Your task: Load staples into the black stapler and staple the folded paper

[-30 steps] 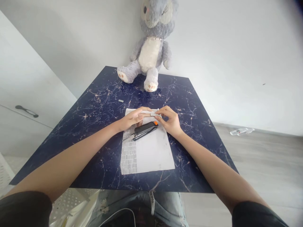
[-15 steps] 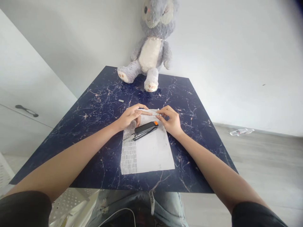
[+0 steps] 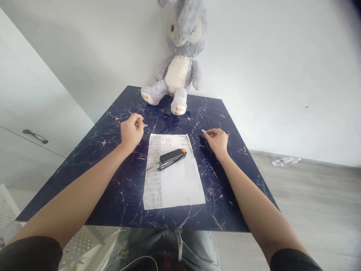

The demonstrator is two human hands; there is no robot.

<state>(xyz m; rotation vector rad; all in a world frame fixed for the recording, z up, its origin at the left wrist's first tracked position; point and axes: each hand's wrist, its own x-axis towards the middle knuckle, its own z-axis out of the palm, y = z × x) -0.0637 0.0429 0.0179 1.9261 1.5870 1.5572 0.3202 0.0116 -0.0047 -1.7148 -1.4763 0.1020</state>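
One small strip (image 3: pixel 204 131) is pinched in the right hand (image 3: pixel 219 141); a second strip (image 3: pixel 145 125) is seen at the curled left hand (image 3: pixel 131 131), any hold indiscernible. One stapler (image 3: pixel 171 156) is laid on one sheet (image 3: pixel 183 188), one plush toy (image 3: pixel 177 73) seated behind on the desk (image 3: pixel 222 203).

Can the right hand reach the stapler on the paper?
Probably yes: nothing seems to stand between the right hand and the stapler, though that hand seems to be pinching a small pale piece.
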